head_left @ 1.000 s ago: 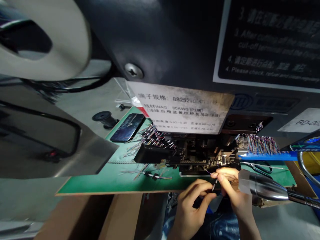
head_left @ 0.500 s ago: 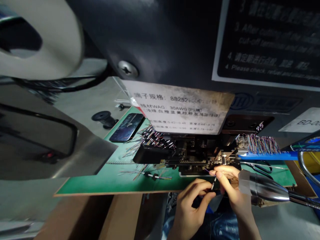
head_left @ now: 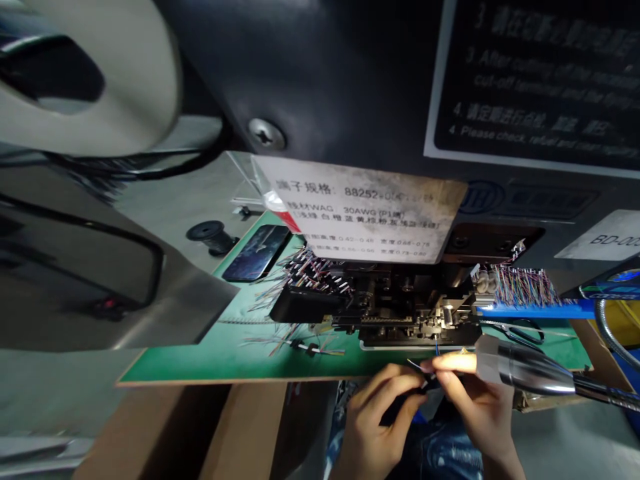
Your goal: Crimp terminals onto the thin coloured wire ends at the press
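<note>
In front of the terminal crimping machine (head_left: 420,327), my left hand (head_left: 377,417) has thumb and fingers pinched around a small wire bundle (head_left: 427,382) with a pale and dark sleeve. Close beside it, my right hand (head_left: 473,393) pinches the same bundle's wires between thumb and index finger. A thin blue wire (head_left: 437,347) rises from the right fingertips toward the machine's lit crimping area. One pale wire end (head_left: 414,364) sticks out to the left. Most of the bundle is hidden by my fingers.
A lamp head (head_left: 535,370) reaches in over my right hand. On the green table (head_left: 200,363) lie a phone (head_left: 257,253), loose multicoloured wires (head_left: 317,273), sleeved wire bundles (head_left: 303,347) and scissors (head_left: 523,331). More wires (head_left: 525,287) rest on a blue tray (head_left: 540,312). The machine's body overhangs.
My right hand has lowered slightly from the crimping area, and a blue wire now points up there. A pale wire end shows between the hands. My left hand has barely moved.
</note>
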Demonstrator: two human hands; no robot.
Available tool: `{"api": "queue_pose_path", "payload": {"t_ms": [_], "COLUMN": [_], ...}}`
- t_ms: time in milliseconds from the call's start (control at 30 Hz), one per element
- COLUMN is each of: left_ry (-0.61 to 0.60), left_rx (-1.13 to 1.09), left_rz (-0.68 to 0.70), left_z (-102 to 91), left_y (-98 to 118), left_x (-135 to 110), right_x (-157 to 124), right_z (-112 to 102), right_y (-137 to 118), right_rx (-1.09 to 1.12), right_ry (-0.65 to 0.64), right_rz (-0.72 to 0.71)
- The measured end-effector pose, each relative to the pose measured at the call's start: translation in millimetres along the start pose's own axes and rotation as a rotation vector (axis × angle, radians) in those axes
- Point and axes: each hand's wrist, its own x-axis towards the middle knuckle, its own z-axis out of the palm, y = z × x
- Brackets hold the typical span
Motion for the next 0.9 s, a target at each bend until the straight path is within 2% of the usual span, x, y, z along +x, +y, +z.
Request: {"api": "queue_pose_path", "payload": {"t_ms": [200, 433, 567, 633, 733, 833, 900], "left_ry": [-0.036, -0.066, -0.086, -0.12, -0.149, -0.166, -0.216], "left_rx": [-0.048, -0.087, -0.199, -0.299, -0.447, -0.58, -0.708], "left_rz": [0.023, 0.025, -0.047, -0.098, -0.245, -0.432, -0.523], "left_z": [0.4, -3.4, -4.6, -5.7, -4.3, 4.6, 12.9], "left_y": [0.7, 9.3, 10.0, 9.0, 5.8, 1.2, -1.4], "left_x": [-11.2, -7.8, -6.8, -8.5, -15.7, -26.1, -32.1], "right_x": [-4.2, -7.5, -21.6, -25.5, -25.4, -26.3, -30.4], "right_z": [-6.8, -11.6, -13.6, -15.2, -20.0, -28.3, -34.4], "right_y": [-5.4, -10.4, 3.9, 12.3, 24.1, 36.6, 44.4], "right_rx": [0.076, 0.051, 0.239, 0.359, 0.487, 0.593, 0.635], "right_ry": [-0.106, -0.149, -0.055, -0.069, -0.2, -0.401, -0.451], "right_rz": [-0.151, -0.156, -0.028, 0.07, 0.278, 0.451, 0.538]}}
